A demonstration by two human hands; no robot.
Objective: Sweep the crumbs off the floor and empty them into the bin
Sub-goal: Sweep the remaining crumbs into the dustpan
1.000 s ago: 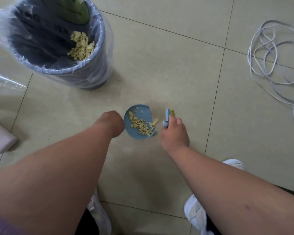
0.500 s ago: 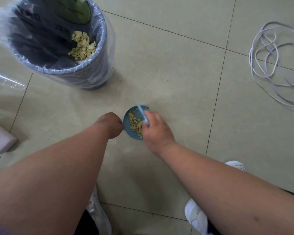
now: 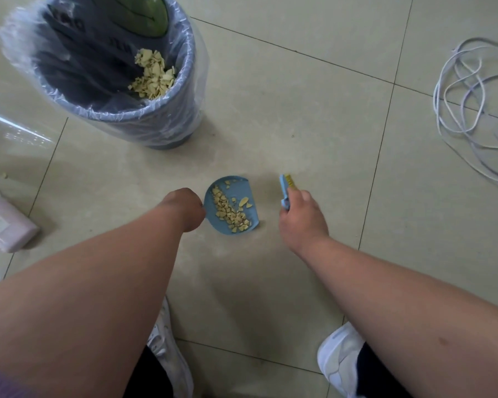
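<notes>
Half a second ago the right hand (image 3: 302, 222) was over the dustpan (image 3: 232, 206), its little brush (image 3: 285, 189) dragging across the crumbs (image 3: 227, 209); now it has swung back out to the right, clear of the pan, bristles up off the floor. The last flake that lay at the pan's lip (a second ago) now sits inside with the others.

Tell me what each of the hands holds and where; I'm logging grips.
Left hand holds the blue dustpan at its left edge, grip hidden behind the fist. Right hand grips the small blue brush by its handle, bristles clear.
</notes>
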